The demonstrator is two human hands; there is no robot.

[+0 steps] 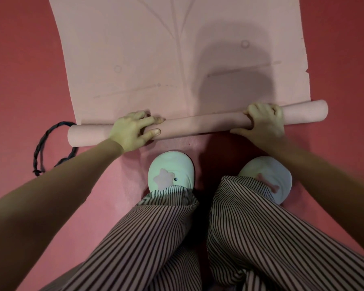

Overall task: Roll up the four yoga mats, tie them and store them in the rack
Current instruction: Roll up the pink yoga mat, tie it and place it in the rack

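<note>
A pale pink yoga mat (pixel 147 49) lies flat on the red floor and stretches away from me. Its near end is wound into a thin roll (pixel 202 122) that runs left to right just in front of my feet. My left hand (pixel 132 131) grips the roll left of centre, thumb on the near side and fingers over the top. My right hand (pixel 263 120) grips it right of centre, fingers curled over the top. A dark braided cord (pixel 43 144) lies on the floor by the roll's left end, partly hidden behind my left forearm.
Red floor (pixel 19 70) surrounds the mat on both sides. My two feet in pale slippers (pixel 170 170) stand close behind the roll, below striped trouser legs (pixel 198 238). The mat's right edge has a small tear (pixel 307 71).
</note>
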